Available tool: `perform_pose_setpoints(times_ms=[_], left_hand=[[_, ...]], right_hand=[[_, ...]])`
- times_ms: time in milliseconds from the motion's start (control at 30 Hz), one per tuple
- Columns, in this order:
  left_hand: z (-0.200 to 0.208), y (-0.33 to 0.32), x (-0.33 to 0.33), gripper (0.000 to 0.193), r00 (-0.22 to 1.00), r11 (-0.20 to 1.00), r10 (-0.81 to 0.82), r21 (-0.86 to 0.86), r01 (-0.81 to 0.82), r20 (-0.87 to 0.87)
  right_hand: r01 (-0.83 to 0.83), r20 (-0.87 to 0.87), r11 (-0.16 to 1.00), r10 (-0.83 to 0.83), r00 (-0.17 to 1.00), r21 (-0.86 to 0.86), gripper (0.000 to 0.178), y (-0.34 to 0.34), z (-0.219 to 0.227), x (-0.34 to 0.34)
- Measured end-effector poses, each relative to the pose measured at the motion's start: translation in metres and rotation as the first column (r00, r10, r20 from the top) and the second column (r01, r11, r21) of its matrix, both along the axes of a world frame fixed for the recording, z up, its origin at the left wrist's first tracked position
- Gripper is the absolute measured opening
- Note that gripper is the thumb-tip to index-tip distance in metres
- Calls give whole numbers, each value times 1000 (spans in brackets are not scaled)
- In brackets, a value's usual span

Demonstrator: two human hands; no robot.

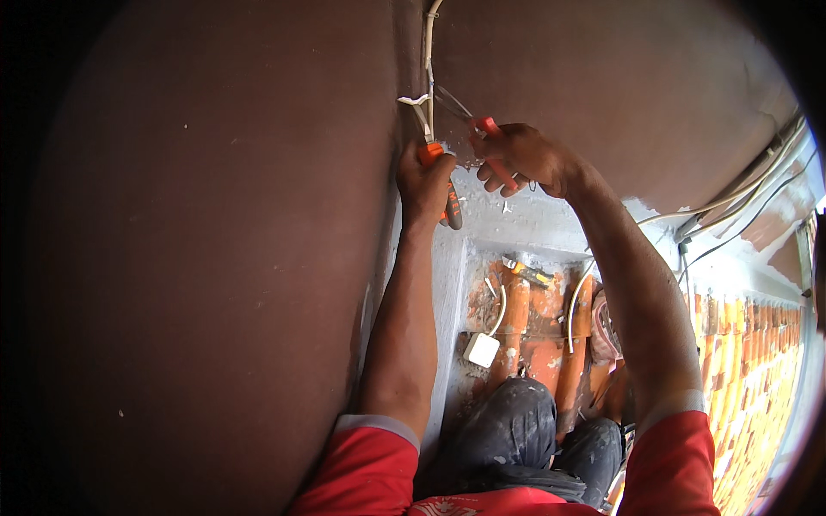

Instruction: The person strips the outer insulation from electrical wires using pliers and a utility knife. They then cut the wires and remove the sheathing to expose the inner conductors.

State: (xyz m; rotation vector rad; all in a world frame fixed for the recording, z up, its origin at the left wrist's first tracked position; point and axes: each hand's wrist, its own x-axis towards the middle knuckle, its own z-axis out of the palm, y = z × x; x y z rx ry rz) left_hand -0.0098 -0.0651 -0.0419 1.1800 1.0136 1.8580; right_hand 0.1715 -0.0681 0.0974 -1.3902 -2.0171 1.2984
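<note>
My left hand (423,182) is closed around pliers (430,153) with orange and grey handles. Their metal jaws point up and meet a short white piece (413,101) beside the cable; whether they grip it I cannot tell. The white cable (429,52) runs down the corner between two brown walls. To the right, my right hand (520,155) holds a red-handled tool (492,129) with two slim metal jaws, slightly apart. Its tips are close to the cable; contact cannot be made out.
On the clay roof tiles (545,361) below lie a yellow-and-black utility knife (527,273), a white square box (481,349) with a cable tail, and a loose white cable piece (575,314). Several cables (740,202) run along the right. My knee (516,413) is near the box.
</note>
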Motion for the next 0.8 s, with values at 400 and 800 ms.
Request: perform_pose_setpoints(times_ms=[400,800], left_hand=[[-3,-15,-2,24,991,999,41,-9,-43,-131],[44,-22,-2,34,992,982,50,-176,-70,-113]], right_hand=[[-42,-189,984,9,982,-174,51,17,-27,3],[-132,333,792,-95,938,596,41,32,-45,-4]])
